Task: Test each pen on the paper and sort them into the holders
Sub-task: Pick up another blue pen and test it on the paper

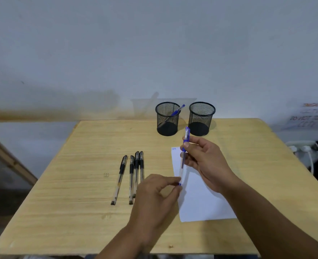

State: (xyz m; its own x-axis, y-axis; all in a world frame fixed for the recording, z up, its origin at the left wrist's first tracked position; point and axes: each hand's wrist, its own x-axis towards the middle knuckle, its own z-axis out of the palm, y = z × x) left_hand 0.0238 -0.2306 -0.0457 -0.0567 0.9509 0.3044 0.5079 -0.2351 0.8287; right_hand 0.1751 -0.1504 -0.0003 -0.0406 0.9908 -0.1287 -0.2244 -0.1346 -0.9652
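Blue pen (184, 154) hangs over the paper (201, 195), right hand (205, 161) gripping its barrel, left hand (154, 193) pinching the 6 o'clock end. Pull the cap straight, steady grip.

- There's a sign (310, 116) on the wall at the far right, badly blurred. The middle line reads roughly "DO NOT" and then trails off; the orange line above it and the line below are too smeared to read.
- The top left corner of the paper (201, 199) has a tiny blue ink scribble (173, 148), too small to tell if it's letters or just marks.
- A small stamp or mark (106, 174) sits on the table (79, 184) left of the pens, unreadable.
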